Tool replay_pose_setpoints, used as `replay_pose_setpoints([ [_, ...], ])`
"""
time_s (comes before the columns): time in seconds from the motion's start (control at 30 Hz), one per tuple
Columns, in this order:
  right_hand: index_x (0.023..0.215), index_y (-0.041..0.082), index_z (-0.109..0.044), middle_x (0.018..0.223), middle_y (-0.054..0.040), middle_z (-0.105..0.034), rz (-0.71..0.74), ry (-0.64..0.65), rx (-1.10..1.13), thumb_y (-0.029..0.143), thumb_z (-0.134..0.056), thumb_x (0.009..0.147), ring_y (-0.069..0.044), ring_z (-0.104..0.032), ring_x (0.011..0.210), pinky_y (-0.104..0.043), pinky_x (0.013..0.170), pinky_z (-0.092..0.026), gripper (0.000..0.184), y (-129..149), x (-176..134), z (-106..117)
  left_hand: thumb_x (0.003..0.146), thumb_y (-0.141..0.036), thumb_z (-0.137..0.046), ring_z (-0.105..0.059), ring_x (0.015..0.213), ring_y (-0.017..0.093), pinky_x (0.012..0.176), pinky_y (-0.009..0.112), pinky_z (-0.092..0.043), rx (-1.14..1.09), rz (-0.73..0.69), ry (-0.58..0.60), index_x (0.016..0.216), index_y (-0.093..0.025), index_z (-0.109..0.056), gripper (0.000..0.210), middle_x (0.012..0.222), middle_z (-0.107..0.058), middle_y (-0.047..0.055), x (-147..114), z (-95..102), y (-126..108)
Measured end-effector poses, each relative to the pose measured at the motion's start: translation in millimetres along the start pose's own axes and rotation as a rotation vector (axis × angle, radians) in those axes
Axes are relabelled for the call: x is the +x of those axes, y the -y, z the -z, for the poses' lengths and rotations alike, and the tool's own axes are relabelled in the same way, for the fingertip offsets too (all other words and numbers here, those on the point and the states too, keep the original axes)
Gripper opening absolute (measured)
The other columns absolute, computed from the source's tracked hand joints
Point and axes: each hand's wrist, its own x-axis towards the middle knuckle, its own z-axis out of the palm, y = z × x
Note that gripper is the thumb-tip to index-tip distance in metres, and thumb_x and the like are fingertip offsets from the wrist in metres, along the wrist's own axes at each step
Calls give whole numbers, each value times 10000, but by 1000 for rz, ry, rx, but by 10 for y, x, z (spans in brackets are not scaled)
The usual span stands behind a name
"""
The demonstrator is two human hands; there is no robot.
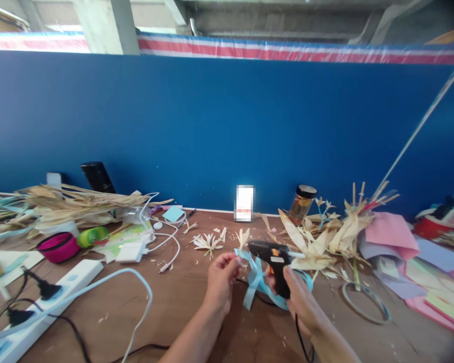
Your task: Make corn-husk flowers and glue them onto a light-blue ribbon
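Note:
My left hand [222, 280] is closed in a pinch at the base of a small pale dried-husk flower [242, 237], where a light blue ribbon [254, 275] starts and trails down to the table. In my right hand [300, 302] is a black hot glue gun [276, 257] with orange parts and a white glue stick coming out of its back. Its nozzle points left, close beside the flower's base; whether they touch I cannot tell. Left of the nozzle, another husk flower [209, 243] lies on the table among scraps.
Dried husks [325, 239] and a dark-lidded jar [302, 204] stand at the right, near a tape ring [366, 302] and coloured papers [391, 234]. A white power strip [66, 290], a charger [130, 252] and loose cables lie left. A blue partition [196, 126] rises behind.

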Motion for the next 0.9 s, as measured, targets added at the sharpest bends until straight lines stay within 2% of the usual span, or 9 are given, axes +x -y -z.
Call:
replay_pose_setpoints([
  [0.1,858,173,-579,695,-27,-527,-1,98,165,563,-450,786,-133,-469,612,-253,556,-401,417,54,-39,11,530,-210,-761,-524,513,50,518,149,-405,-62,37,35,674,-136,-609,222,597,-606,-20,10,6,-11],
  [0.17,885,176,-570,700,-26,-517,-10,136,184,547,-459,791,-131,-465,612,-247,543,-397,398,87,-50,14,526,-209,-765,-523,510,49,515,147,-406,-74,52,32,674,-137,-608,228,598,-608,-18,17,11,-6],
  [0.3,803,161,-578,632,-2,-488,-33,92,70,543,-508,759,-106,-422,540,-214,463,-341,390,77,-29,-13,536,-210,-761,-530,509,52,507,152,-404,-44,32,26,680,-133,-619,217,608,-614,-15,21,24,21],
  [0.43,709,146,-576,542,18,-444,-21,83,-22,579,-471,757,-98,-383,490,-211,437,-301,448,-4,18,-30,547,-190,-752,-529,509,55,510,160,-408,-27,8,16,676,-126,-621,195,598,-606,-16,13,29,37],
  [0.73,673,147,-569,545,18,-456,-59,127,-105,590,-509,728,-88,-397,493,-196,434,-309,451,-36,67,21,568,-196,-737,-519,510,57,507,159,-398,21,-25,4,680,-127,-607,185,575,-594,-20,13,12,46],
  [0.9,704,151,-573,574,19,-486,-62,98,-88,573,-572,691,-75,-400,492,-175,421,-297,422,-71,68,20,577,-198,-733,-514,514,55,513,160,-393,24,-38,29,700,-120,-604,194,585,-594,-18,16,21,53],
])
